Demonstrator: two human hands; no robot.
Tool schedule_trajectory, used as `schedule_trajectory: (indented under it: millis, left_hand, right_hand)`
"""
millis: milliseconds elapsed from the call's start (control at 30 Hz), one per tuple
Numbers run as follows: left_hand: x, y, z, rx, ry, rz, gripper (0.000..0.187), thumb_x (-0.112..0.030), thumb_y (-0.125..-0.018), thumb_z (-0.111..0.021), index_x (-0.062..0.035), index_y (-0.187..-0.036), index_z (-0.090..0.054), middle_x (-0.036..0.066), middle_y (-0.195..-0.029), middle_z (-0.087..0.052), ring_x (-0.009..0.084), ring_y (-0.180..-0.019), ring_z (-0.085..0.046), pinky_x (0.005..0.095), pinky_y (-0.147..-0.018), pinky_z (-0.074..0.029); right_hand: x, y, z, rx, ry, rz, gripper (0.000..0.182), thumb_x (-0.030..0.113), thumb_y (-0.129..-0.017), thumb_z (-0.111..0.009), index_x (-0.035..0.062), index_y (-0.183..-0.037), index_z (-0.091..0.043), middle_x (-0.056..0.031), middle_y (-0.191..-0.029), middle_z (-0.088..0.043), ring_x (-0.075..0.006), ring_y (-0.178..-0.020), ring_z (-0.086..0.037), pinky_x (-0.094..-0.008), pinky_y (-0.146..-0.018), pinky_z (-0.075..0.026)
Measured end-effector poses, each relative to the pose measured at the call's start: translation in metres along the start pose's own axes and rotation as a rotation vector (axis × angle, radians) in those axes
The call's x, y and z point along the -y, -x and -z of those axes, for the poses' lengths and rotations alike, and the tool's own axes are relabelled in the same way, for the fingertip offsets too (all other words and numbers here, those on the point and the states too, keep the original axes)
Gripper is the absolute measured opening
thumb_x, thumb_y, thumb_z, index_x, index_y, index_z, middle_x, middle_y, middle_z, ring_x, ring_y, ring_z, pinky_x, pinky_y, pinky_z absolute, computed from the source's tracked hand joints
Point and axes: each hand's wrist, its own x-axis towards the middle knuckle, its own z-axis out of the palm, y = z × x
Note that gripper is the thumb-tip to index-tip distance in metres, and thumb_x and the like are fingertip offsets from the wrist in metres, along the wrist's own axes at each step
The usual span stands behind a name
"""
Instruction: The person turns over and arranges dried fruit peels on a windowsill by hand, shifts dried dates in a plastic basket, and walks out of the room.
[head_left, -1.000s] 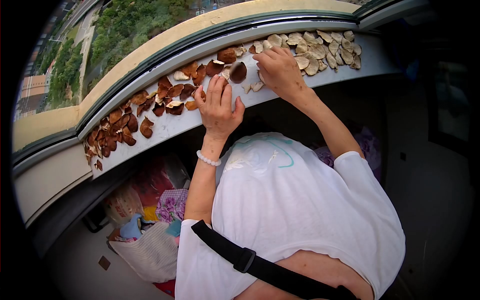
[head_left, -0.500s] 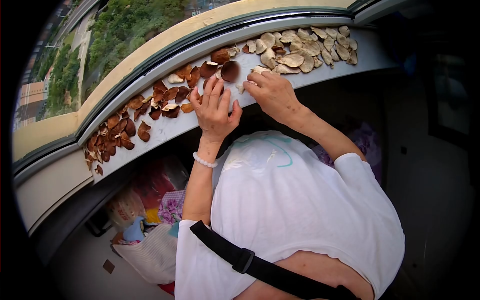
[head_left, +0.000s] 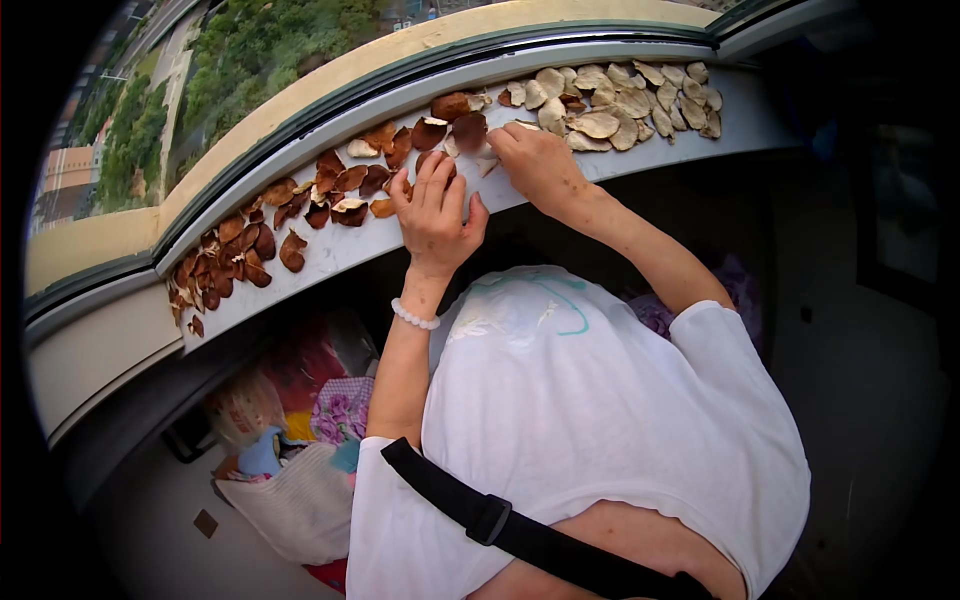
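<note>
Brown dried slices [head_left: 240, 250] lie along the left part of a pale windowsill [head_left: 330, 258]. Pale cream slices [head_left: 620, 105] cover its right part. My left hand [head_left: 437, 220], with a beaded bracelet at the wrist, rests over brown slices near the middle, its thumb apart from the other fingers; its fingertips touch a brown slice. My right hand [head_left: 540, 170] is closed, its fingertips at a pale slice [head_left: 484, 163] just right of a dark round slice [head_left: 469, 132]. What exactly its fingers grip is hidden.
The window frame [head_left: 400, 80] runs behind the sill, with trees and a road outside. Below the sill at the left are bags and a light cloth [head_left: 295, 505] with coloured fabrics. The sill's front edge curves beneath my hands.
My right hand has moved slightly left, toward the dark round slice. My left hand has stayed over the brown slices. The whole view has shifted a little.
</note>
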Motion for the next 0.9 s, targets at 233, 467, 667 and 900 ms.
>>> schedule_trajectory:
  millis: [233, 467, 667, 900]
  left_hand:
    - [-0.002, -0.001, 0.003, 0.015, 0.013, 0.024, 0.026, -0.01, -0.075, -0.07, -0.0016, -0.099, -0.067, 0.013, -0.119, -0.066, 0.0293, -0.12, -0.061, 0.0509, -0.107, -0.034]
    - [-0.001, -0.002, 0.004, 0.024, 0.014, 0.025, 0.028, -0.01, -0.074, -0.071, -0.0015, -0.101, -0.067, 0.013, -0.12, -0.065, 0.0293, -0.121, -0.06, 0.051, -0.108, -0.033]
    - [-0.002, -0.001, 0.002, 0.011, 0.001, 0.046, 0.027, -0.01, -0.075, -0.071, -0.0016, -0.101, -0.067, 0.013, -0.121, -0.065, 0.0287, -0.122, -0.06, 0.0509, -0.108, -0.033]
    - [-0.003, -0.003, 0.002, -0.013, -0.003, 0.044, 0.026, -0.011, -0.075, -0.072, -0.0022, -0.1, -0.067, 0.012, -0.118, -0.067, 0.0287, -0.122, -0.06, 0.0505, -0.108, -0.032]
  right_hand:
    - [0.024, 0.006, 0.013, -0.082, -0.071, 0.037, 0.01, 0.005, -0.076, -0.068, 0.005, -0.082, -0.06, -0.009, -0.089, -0.058, -0.0273, -0.08, -0.066, -0.0384, -0.06, -0.054]
    - [0.018, 0.005, -0.008, -0.055, -0.019, 0.042, 0.02, 0.004, -0.07, -0.07, 0.0059, -0.085, -0.058, -0.0086, -0.084, -0.058, -0.0269, -0.082, -0.065, -0.038, -0.059, -0.054]
    - [0.02, 0.003, -0.006, -0.156, 0.005, -0.018, 0.019, 0.004, -0.069, -0.068, 0.0059, -0.085, -0.059, -0.0086, -0.085, -0.06, -0.0262, -0.082, -0.065, -0.0366, -0.059, -0.052]
    - [0.03, -0.035, 0.002, -0.369, 0.049, 0.158, 0.013, 0.007, -0.071, -0.068, 0.0053, -0.083, -0.067, -0.0062, -0.096, -0.065, -0.0246, -0.099, -0.059, -0.0379, -0.083, -0.046]
